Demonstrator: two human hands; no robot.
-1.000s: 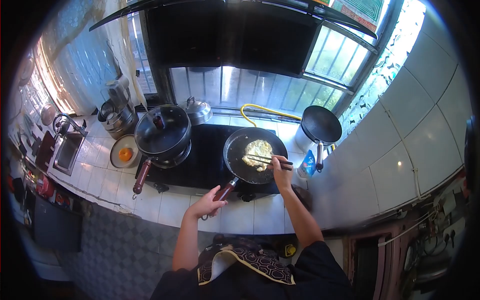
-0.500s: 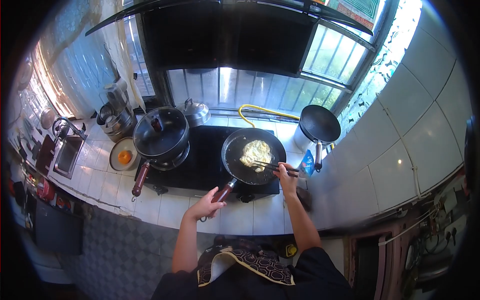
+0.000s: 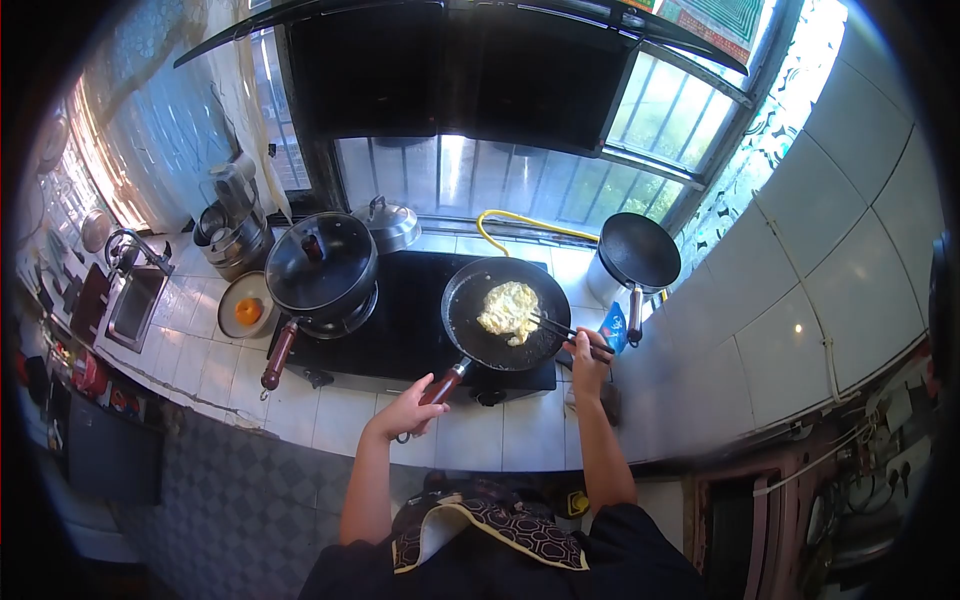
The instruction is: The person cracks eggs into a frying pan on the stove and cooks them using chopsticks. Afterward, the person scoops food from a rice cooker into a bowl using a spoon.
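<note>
My left hand [image 3: 408,408] is closed round the dark red handle [image 3: 441,386] of a black frying pan [image 3: 470,325] on the right side of the stove. A pale yellow, egg-like piece of food [image 3: 509,311] lies in the middle of the pan. To the pan's right, my right hand [image 3: 590,362] grips dark chopsticks [image 3: 567,331], whose tips touch or nearly touch the right edge of the food.
A lidded pot [image 3: 322,265] stands on the black stove's [image 3: 410,290] left side. Beyond it are a steel lid [image 3: 391,228] and a bowl [image 3: 230,302] with an orange item. At right, a small pan [image 3: 640,250] rests above a blue packet [image 3: 614,325].
My right hand has moved right and slightly toward me with the chopsticks, from over the pan's edge to beside it. My left hand still holds the handle.
</note>
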